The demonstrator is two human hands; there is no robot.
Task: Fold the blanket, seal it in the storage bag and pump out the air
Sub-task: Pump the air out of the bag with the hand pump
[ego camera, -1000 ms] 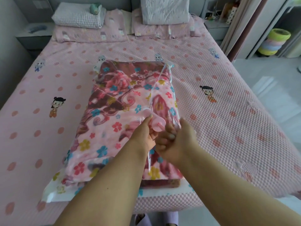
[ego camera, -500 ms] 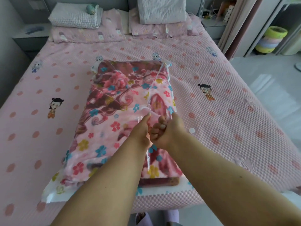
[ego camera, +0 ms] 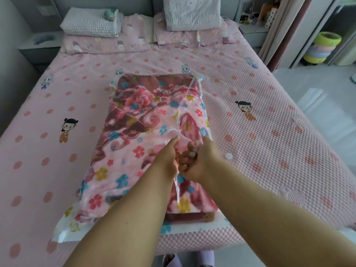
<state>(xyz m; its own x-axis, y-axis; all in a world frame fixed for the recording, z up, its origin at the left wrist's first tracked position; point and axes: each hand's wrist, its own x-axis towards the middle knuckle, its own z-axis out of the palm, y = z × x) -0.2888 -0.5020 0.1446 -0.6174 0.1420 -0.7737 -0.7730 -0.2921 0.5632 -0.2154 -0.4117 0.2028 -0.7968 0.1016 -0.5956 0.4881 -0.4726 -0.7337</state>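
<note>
The folded floral blanket (ego camera: pixel 134 135) lies inside the clear plastic storage bag (ego camera: pixel 63 230) in the middle of the bed. The bag's printed white edge points toward me. A pink round valve (ego camera: pixel 182 138) sits on top of the bag, right of its centre. My left hand (ego camera: pixel 168 157) pinches the valve's near edge between thumb and fingers. My right hand (ego camera: pixel 202 160) is curled tight against it and grips the bag's plastic beside the valve. What lies under its fingers is hidden.
A small white round cap (ego camera: pixel 228 156) lies on the pink bedspread (ego camera: pixel 279 151) just right of my right hand. Pillows (ego camera: pixel 192 12) and a folded white quilt (ego camera: pixel 92 24) sit at the headboard. Stacked coloured basins (ego camera: pixel 321 47) stand on the floor at the far right.
One second ago more of the pink valve showed between my fingers. Both hands have closed in over it. The white cap has appeared on the bedspread to the right.
</note>
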